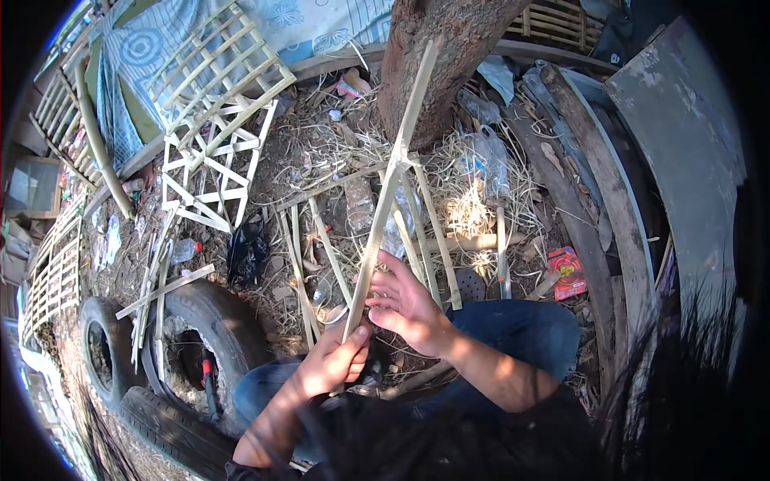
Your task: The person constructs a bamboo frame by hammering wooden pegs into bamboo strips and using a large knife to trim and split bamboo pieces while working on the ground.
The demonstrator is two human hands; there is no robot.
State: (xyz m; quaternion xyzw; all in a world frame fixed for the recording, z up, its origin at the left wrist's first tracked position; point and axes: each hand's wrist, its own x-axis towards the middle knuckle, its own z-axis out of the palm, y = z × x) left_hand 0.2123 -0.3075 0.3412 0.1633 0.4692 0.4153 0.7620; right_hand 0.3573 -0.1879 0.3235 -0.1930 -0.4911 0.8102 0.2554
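Note:
A long split-bamboo strip [383, 204] stands tilted in front of me, with a knobbly node partway up and its top reaching the tree trunk in the picture. My left hand [335, 357] is closed round its lower end, thumb along the strip. Just right of the strip, my right hand [413, 311] has its fingers apart and slightly bent; whether the fingertips touch the bamboo I cannot tell. Beyond my hands, several bamboo sticks [429, 228] lie on the ground, joined to a crosspiece [333, 188].
A tree trunk [437, 72] rises ahead among bamboo shavings [473, 208]. Finished-looking lattice panels [212, 172] lean at the far left. Old tyres [228, 321] lie at my left, with a red-handled tool [208, 377] inside one. Wooden planks [601, 168] and a grey board [682, 152] line the right.

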